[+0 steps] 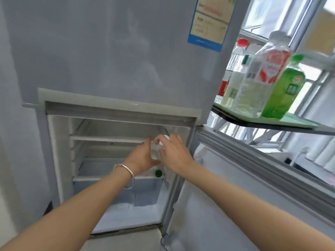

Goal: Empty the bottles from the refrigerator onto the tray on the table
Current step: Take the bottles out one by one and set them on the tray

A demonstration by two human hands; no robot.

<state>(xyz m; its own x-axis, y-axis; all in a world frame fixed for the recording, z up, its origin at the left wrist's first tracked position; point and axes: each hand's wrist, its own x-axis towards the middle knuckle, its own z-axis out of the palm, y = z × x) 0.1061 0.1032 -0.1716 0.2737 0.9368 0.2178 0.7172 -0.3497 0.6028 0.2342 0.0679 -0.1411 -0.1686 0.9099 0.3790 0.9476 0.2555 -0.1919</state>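
Observation:
Both my hands reach into the open lower compartment of the refrigerator (pixel 59 142). My right hand (pixel 174 153) curls its fingers round the white cap of a clear bottle (pixel 155 153) standing at the right of a shelf. My left hand (pixel 143 156) cups the same bottle's body from the left, thumb underneath. Just below them a second bottle with a dark green cap (pixel 158 173) shows on the lower shelf. At the upper right a green tray (pixel 290 120) on a table holds several bottles, among them a clear one with a red label (pixel 261 77) and a green one (pixel 284 91).
The refrigerator's lower door (pixel 226 196) hangs open to the right, under the table's edge. White shelves (pixel 107 139) and a bottom drawer (pixel 130 194) fill the compartment's left and lower parts. The closed upper door bears a blue sticker (pixel 210 20). Windows lie behind the table.

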